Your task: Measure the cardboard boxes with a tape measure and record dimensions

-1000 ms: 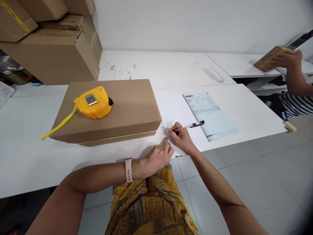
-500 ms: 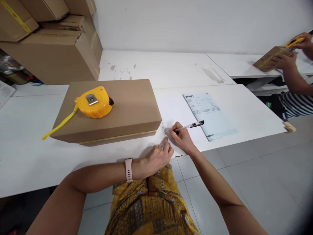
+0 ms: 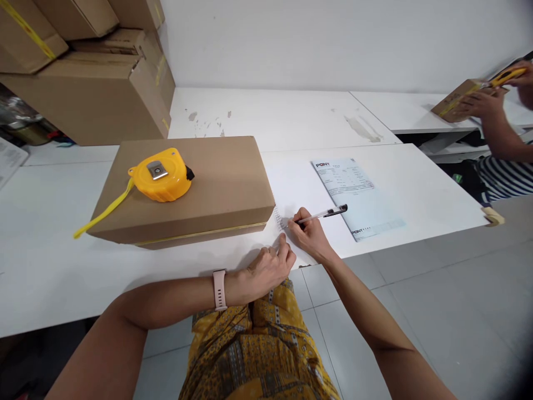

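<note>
My right hand (image 3: 308, 232) is closed around a pen (image 3: 322, 215) with a clear barrel and black ends. Its tip is down at a small white spiral notebook (image 3: 278, 220), whose wire edge shows beside the box. My left hand (image 3: 270, 265) lies at the table's front edge, index finger stretched towards the notebook and the other fingers loosely bent. Nothing shows in it. A brown cardboard box (image 3: 212, 189) stands just left of the notebook. On top of it sits a yellow tape measure (image 3: 160, 176) with a yellow strap.
A printed sheet (image 3: 352, 194) lies right of my pen on the white table (image 3: 425, 183). Cardboard boxes (image 3: 91, 97) are stacked at the back left. At the far right, a co-worker's hands (image 3: 485, 103) hold a small box (image 3: 453, 103) and a yellow cutter (image 3: 506, 76).
My hands and the pen have barely moved. At the far right, the co-worker's yellow cutter has shifted slightly down.
</note>
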### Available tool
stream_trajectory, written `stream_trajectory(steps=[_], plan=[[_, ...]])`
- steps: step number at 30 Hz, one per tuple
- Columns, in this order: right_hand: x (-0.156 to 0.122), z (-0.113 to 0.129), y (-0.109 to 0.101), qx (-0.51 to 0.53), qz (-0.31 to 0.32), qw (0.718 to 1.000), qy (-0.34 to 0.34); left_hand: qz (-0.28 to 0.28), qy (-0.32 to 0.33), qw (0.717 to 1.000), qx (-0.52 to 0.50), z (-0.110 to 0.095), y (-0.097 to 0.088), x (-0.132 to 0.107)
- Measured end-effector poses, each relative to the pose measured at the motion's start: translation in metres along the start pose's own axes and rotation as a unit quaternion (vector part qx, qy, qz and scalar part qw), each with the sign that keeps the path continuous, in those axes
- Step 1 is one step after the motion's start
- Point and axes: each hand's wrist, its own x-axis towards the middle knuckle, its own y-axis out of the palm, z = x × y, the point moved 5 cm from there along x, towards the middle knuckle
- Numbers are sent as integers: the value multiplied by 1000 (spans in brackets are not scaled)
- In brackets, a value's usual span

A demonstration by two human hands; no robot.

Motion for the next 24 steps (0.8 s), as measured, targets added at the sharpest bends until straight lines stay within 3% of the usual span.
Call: stream_trajectory(steps=[8, 13, 18, 21, 24], plan=[[0, -3, -1, 9, -17, 1000, 3, 1, -3, 1000, -10, -1, 2, 0], [3, -6, -11, 34, -118, 992, -17, 36, -1, 999, -41, -1, 2, 3], [4, -6, -20, -96, -197, 974, -50, 74, -43, 987, -134, 3, -4, -4], [4, -9, -18, -188, -204, 958, -67, 71, -58, 948, -306, 9, -25, -18], [6, -14, -12, -268, -183, 945, -50, 20, 47, 868, -494, 4, -75, -42]])
